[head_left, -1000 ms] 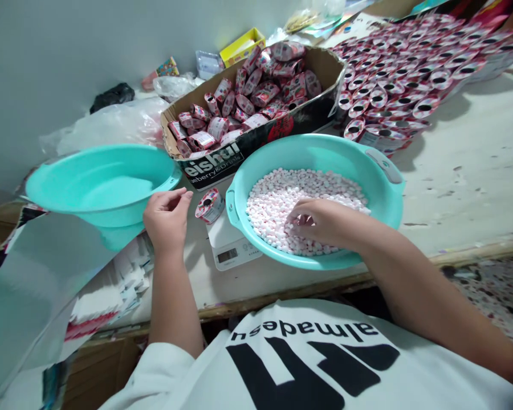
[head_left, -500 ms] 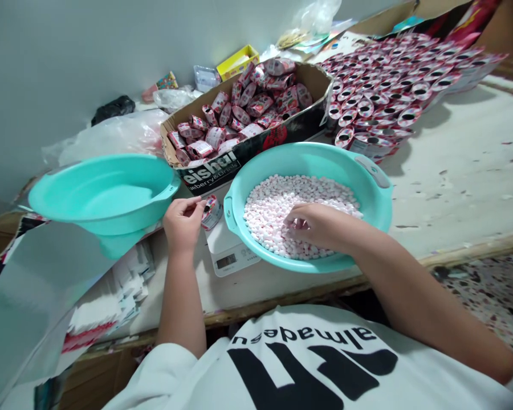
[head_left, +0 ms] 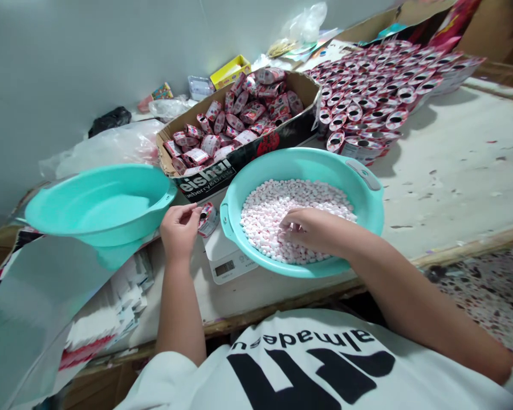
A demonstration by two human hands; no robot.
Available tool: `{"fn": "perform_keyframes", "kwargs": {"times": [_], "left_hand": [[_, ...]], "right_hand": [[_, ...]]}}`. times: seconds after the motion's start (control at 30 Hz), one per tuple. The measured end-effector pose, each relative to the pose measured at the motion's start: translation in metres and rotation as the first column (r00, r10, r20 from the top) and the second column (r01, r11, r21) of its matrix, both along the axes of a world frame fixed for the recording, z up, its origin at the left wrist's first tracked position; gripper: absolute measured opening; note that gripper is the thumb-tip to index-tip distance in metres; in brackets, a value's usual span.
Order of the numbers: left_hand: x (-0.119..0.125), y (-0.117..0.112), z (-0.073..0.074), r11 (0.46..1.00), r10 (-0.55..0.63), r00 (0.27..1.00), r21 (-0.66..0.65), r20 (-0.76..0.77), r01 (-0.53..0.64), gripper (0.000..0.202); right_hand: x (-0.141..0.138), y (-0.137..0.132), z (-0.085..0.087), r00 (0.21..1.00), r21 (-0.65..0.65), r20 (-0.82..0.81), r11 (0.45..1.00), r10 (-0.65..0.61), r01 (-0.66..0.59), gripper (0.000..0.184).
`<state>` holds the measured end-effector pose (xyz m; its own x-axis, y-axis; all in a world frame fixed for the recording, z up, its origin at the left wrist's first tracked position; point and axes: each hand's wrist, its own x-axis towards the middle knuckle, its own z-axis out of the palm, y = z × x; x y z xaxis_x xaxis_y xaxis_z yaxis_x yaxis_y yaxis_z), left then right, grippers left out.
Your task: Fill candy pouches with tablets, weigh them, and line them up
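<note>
My left hand (head_left: 180, 226) is closed in a pinch, with its fingertips against the near side of a small printed carton (head_left: 208, 220). Whether they grip its edge is hard to make out. That carton sits with its open top up on a white kitchen scale (head_left: 227, 267), whose small display is lit. Over the right part of the scale lies a turquoise basin (head_left: 370, 213) holding a heap of small white and pinkish candies (head_left: 260, 213). My right hand (head_left: 310, 230) is inside this basin, its fingers curled down into the candies; the fingertips are partly hidden.
To the left stands a second turquoise basin (head_left: 96, 225). Behind is a cardboard box (head_left: 239, 156) filled with printed cartons. Many upright cartons with dark top holes (head_left: 367, 102) crowd the back right. Stacked white and red flat packaging (head_left: 98, 319) lies at lower left.
The view has shifted slightly, so everything sits a little lower and further left. My right hand's fingers have curled further into the candies; my left hand stays by the carton.
</note>
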<state>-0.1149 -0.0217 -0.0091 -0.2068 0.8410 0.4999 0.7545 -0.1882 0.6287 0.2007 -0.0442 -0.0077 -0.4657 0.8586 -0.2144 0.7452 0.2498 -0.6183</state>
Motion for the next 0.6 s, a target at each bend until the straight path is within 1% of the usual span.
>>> {"fn": "perform_keyframes", "kwargs": {"times": [0.17, 0.33, 0.47, 0.6], "left_hand": [[-0.001, -0.003, 0.009, 1.000, 0.006, 0.999, -0.007, -0.042, -0.007, 0.025], [-0.005, -0.006, 0.014, 1.000, 0.023, 1.000, 0.011, -0.003, -0.023, 0.027], [-0.010, -0.013, 0.016, 0.997, 0.080, 0.997, -0.012, -0.001, -0.080, 0.028], [-0.014, -0.022, 0.014, 0.991, 0.131, 0.991, -0.038, 0.024, -0.130, 0.029]], "right_hand": [[0.000, 0.000, 0.000, 1.000, 0.004, 0.004, 1.000, -0.001, 0.001, 0.021], [0.000, 0.000, -0.003, 1.000, 0.015, -0.019, 1.000, 0.000, 0.000, 0.023], [0.001, 0.000, -0.002, 1.000, 0.013, -0.019, 1.000, 0.002, -0.001, 0.024], [0.001, -0.001, -0.002, 1.000, 0.013, -0.011, 1.000, 0.021, -0.020, 0.025]]}}
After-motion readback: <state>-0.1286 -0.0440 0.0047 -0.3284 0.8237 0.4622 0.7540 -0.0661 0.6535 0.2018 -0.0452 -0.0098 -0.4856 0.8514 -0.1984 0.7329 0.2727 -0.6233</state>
